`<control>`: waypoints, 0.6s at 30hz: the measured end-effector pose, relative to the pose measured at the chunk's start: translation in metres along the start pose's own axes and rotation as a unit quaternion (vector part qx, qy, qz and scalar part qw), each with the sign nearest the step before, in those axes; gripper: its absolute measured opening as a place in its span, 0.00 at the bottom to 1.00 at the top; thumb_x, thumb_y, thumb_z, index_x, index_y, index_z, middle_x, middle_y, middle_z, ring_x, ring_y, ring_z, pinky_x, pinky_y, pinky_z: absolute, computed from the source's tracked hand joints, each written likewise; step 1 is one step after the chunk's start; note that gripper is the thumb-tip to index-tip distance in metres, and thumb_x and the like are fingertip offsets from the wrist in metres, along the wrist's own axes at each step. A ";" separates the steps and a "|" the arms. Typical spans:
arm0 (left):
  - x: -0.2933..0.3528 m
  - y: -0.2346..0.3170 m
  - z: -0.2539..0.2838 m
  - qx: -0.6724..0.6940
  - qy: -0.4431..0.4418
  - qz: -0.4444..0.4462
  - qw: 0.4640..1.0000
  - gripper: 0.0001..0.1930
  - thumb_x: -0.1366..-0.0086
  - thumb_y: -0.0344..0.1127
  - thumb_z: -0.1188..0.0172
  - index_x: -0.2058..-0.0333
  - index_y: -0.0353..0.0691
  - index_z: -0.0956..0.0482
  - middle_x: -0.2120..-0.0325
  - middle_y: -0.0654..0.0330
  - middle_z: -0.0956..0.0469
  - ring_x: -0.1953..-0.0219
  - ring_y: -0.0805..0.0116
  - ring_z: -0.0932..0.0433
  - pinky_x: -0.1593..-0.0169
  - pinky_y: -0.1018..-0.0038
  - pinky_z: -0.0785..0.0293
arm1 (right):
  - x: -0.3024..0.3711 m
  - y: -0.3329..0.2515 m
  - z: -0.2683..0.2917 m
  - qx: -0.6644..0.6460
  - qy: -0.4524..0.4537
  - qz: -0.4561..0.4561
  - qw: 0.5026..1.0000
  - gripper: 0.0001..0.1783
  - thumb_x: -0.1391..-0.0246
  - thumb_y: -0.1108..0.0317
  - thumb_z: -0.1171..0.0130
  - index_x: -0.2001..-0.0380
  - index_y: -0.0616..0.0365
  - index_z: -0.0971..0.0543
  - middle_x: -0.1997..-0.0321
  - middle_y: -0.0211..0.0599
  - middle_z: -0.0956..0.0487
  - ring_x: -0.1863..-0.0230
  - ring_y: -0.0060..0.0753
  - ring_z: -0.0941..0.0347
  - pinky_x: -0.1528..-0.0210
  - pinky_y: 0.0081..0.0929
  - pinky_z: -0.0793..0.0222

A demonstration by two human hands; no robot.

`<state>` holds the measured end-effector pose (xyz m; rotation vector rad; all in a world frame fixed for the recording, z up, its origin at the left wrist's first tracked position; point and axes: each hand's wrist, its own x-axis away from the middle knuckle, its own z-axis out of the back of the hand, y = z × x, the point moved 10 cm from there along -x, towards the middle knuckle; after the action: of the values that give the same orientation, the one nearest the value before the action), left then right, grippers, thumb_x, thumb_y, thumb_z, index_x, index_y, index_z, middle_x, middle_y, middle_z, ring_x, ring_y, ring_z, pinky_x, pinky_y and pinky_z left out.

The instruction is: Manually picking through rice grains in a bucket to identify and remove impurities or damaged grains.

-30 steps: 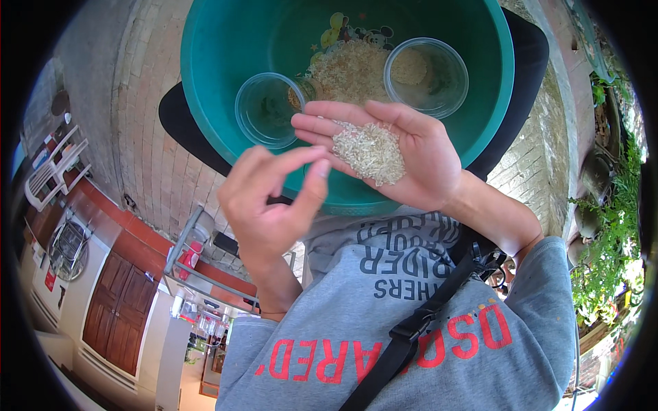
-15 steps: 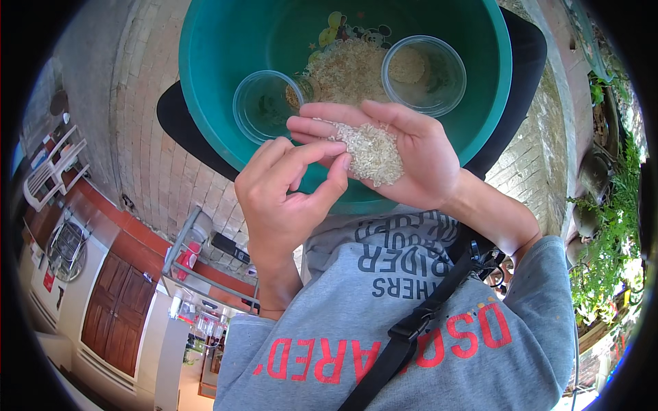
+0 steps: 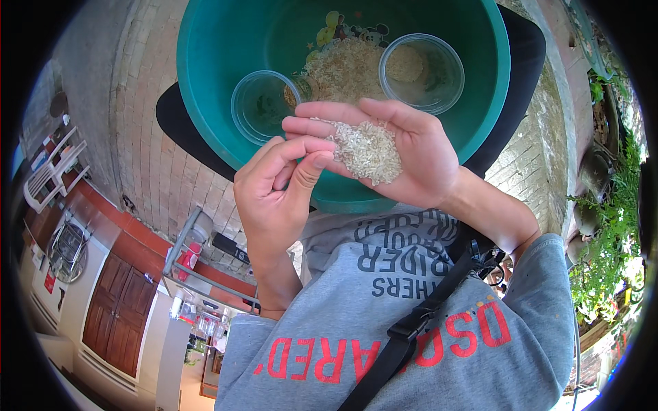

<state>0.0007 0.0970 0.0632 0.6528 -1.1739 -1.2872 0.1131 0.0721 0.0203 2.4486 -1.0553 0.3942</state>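
Since the last frame, I see the bare left hand (image 3: 277,181) has edged back from the whitish rice grains (image 3: 370,153), its pinch narrow, contents unclear to me; the bare right hand (image 3: 426,163) carries them on a flattened palm over the round green plastic tub (image 3: 214,75).

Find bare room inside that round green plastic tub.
The tub looks bare beyond the left round clear cup, and between the right round clear cup and right rim. Crowded: the pale grain heap between cups; the right hand blocks the near middle.

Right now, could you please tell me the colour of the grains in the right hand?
The grains are whitish, showing best in the head view.
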 end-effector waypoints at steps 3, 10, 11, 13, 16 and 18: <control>0.001 -0.006 0.001 0.044 0.016 0.034 0.998 0.07 0.36 0.29 0.28 0.61 0.33 0.14 0.76 0.72 0.27 0.77 0.87 0.42 0.73 0.84 0.48 | 0.000 0.000 0.001 0.001 0.008 0.002 1.000 0.33 0.26 0.58 0.70 0.31 0.75 0.40 0.28 0.58 0.34 0.28 0.46 0.36 0.23 0.40 0.43; 0.002 -0.016 0.042 0.014 0.203 0.058 0.977 0.09 0.33 0.30 0.30 0.59 0.30 0.14 0.73 0.73 0.22 0.75 0.91 0.39 0.72 0.89 0.46 | 0.000 -0.001 0.004 -0.005 0.023 0.007 1.000 0.32 0.26 0.60 0.71 0.31 0.76 0.39 0.28 0.57 0.33 0.27 0.46 0.36 0.24 0.38 0.40; 0.001 -0.017 0.046 0.020 0.229 0.049 0.972 0.09 0.34 0.31 0.29 0.59 0.32 0.13 0.74 0.73 0.22 0.76 0.91 0.40 0.73 0.88 0.48 | 0.000 0.000 0.004 -0.008 0.025 0.005 1.000 0.32 0.26 0.60 0.71 0.32 0.76 0.39 0.28 0.58 0.33 0.27 0.46 0.36 0.24 0.38 0.40; 0.003 -0.017 0.053 -0.016 0.244 0.051 0.968 0.09 0.34 0.31 0.29 0.59 0.32 0.13 0.74 0.73 0.22 0.76 0.90 0.41 0.73 0.87 0.50 | -0.001 0.000 0.005 -0.004 0.025 0.005 1.000 0.32 0.26 0.60 0.71 0.32 0.76 0.39 0.28 0.58 0.33 0.27 0.46 0.36 0.24 0.38 0.40; 0.005 -0.011 0.053 -0.041 0.234 0.029 0.971 0.08 0.35 0.32 0.28 0.61 0.35 0.11 0.76 0.73 0.23 0.78 0.88 0.42 0.75 0.84 0.52 | 0.000 0.000 0.005 0.003 0.027 0.007 1.000 0.32 0.26 0.60 0.71 0.32 0.76 0.39 0.28 0.58 0.33 0.27 0.46 0.36 0.24 0.38 0.40; 0.006 -0.001 0.048 -0.031 0.211 0.004 0.977 0.07 0.37 0.32 0.27 0.62 0.36 0.11 0.78 0.73 0.25 0.79 0.86 0.43 0.75 0.82 0.53 | 0.000 -0.001 0.006 0.006 0.028 0.009 1.000 0.32 0.26 0.60 0.71 0.32 0.76 0.39 0.29 0.57 0.33 0.27 0.46 0.36 0.24 0.38 0.41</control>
<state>-0.0448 0.1015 0.0798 0.8262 -0.7844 -1.1043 0.1141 0.0703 0.0149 2.4250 -1.0549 0.4725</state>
